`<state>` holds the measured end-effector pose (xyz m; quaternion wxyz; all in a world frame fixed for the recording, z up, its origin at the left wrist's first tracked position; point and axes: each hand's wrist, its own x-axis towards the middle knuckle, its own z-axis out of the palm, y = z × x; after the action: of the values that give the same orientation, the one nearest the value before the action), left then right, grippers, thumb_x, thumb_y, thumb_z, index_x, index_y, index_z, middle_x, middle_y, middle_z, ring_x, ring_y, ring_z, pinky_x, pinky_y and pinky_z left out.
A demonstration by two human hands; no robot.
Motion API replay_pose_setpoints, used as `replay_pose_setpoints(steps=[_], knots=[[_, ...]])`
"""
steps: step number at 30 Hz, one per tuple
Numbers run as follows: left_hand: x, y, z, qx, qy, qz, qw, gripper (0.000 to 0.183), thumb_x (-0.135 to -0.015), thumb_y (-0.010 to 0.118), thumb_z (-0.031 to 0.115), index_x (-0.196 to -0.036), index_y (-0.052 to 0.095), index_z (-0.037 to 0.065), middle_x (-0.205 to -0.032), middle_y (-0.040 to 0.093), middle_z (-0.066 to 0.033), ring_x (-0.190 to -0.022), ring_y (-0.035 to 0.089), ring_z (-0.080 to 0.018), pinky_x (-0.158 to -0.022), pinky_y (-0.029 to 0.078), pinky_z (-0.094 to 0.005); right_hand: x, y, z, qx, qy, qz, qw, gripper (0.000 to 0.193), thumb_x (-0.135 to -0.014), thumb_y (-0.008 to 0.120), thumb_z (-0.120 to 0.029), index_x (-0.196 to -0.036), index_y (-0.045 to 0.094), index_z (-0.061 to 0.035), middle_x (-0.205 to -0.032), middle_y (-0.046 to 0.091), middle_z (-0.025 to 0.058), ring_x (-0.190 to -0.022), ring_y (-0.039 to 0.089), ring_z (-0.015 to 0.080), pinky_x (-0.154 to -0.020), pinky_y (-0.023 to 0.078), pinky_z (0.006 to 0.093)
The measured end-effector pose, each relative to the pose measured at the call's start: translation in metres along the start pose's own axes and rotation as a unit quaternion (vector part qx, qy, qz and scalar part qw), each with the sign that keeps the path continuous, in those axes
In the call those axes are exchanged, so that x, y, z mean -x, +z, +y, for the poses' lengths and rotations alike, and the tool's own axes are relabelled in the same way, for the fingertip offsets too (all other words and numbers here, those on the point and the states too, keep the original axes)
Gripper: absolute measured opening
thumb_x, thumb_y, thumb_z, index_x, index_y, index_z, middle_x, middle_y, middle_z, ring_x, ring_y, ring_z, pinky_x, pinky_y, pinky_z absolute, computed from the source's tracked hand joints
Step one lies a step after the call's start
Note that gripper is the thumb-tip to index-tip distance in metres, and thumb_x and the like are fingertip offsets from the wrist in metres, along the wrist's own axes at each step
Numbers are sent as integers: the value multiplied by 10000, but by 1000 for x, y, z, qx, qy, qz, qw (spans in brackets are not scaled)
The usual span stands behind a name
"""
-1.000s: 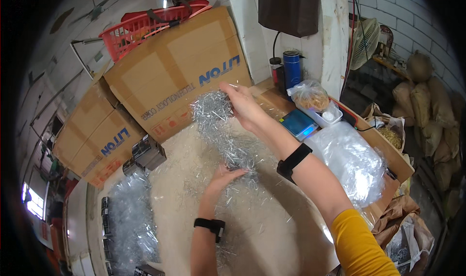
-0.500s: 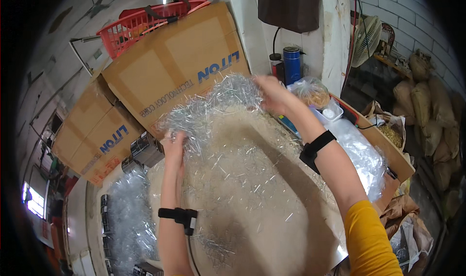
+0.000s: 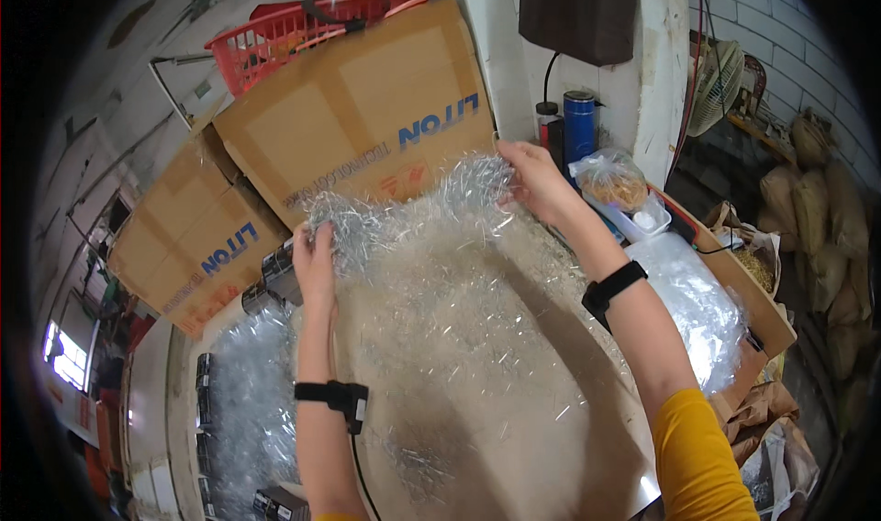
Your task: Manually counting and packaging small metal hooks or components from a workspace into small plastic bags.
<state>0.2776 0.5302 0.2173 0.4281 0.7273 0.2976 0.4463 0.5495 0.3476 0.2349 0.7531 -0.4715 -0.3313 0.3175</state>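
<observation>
Loose silvery strands (image 3: 422, 223), short and thin like tinsel or clipped wire, form a ragged band across the far part of the pale work table (image 3: 541, 466). My left hand (image 3: 315, 262) grips the band's left tuft, its fingers pointing away from me. At the right end, my right hand (image 3: 541, 183) has fingers and thumb closed at another tuft, its fingertips partly hidden among the strands. Between the hands the band is thinner. Scattered bits lie over the tabletop, with a small dark clump (image 3: 418, 466) nearer me. Each wrist wears a black strap.
Cardboard boxes (image 3: 358, 108) stand behind the table, one topped by a red basket (image 3: 275, 44). On the left lies a heap of silvery strands (image 3: 248, 411) edged by small black blocks. To the right are a clear plastic bag (image 3: 688, 301), a white tray (image 3: 642, 220) and a blue canister (image 3: 579, 131).
The band of strands has thinned in the middle and now shows as two tufts. My hands have moved slightly farther apart in the scene, and the whole view has shifted a little.
</observation>
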Motion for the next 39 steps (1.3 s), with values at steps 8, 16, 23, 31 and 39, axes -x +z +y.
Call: replay_pose_setpoints(steps=[8, 16, 23, 31, 39], knots=[[-20, -14, -14, -108, 140, 91, 980, 303, -913, 659, 233, -1086, 583, -3, -874, 581, -33, -762, 538, -99, -687, 452, -243, -6, 1, 6, 109, 29, 12, 994, 327, -992, 523, -352, -1021, 535, -27, -892, 604, 64, -656, 622, 172, -572, 554, 346], [-37, -26, -30, 10, -35, 31, 999, 415, -900, 680, 268, -1175, 532, -6, -901, 598, -54, -740, 568, -101, -616, 469, -245, -26, -3, 19, -105, -17, 9, 994, 363, -980, 561, -311, -1155, 525, 5, -899, 623, 102, -847, 669, 217, -705, 555, 322], [52, -13, -119, -339, -40, -329, 880, 961, -846, 688, 466, -1514, 159, 19, -1546, 234, -257, -1457, 182, -360, -1162, 198, -456, 26, -49, 117, 636, 81, -338, 690, 739, -776, 687, -492, -1365, 488, -92, -1344, 524, 170, -1158, 518, 422, -959, 426, 517], [234, -18, -11, -413, -65, -455, 786, 864, -910, 527, 580, -1549, 127, 157, -1608, -7, -189, -1461, 7, -458, -1104, 103, -686, 213, 13, 89, 693, 123, -397, 589, 789, -851, 625, -537, -1516, 227, -389, -1626, 44, 77, -1475, 25, 408, -1013, 130, 807], [358, -63, 25, -413, -18, -432, 801, 669, -964, 489, 464, -1516, 252, 170, -1589, 152, -177, -1453, 113, -447, -1105, 166, -668, 297, 33, 62, 715, 34, -452, 533, 643, -915, 564, -474, -1490, 321, -323, -1578, 260, 53, -1460, 186, 365, -1083, 175, 713]])
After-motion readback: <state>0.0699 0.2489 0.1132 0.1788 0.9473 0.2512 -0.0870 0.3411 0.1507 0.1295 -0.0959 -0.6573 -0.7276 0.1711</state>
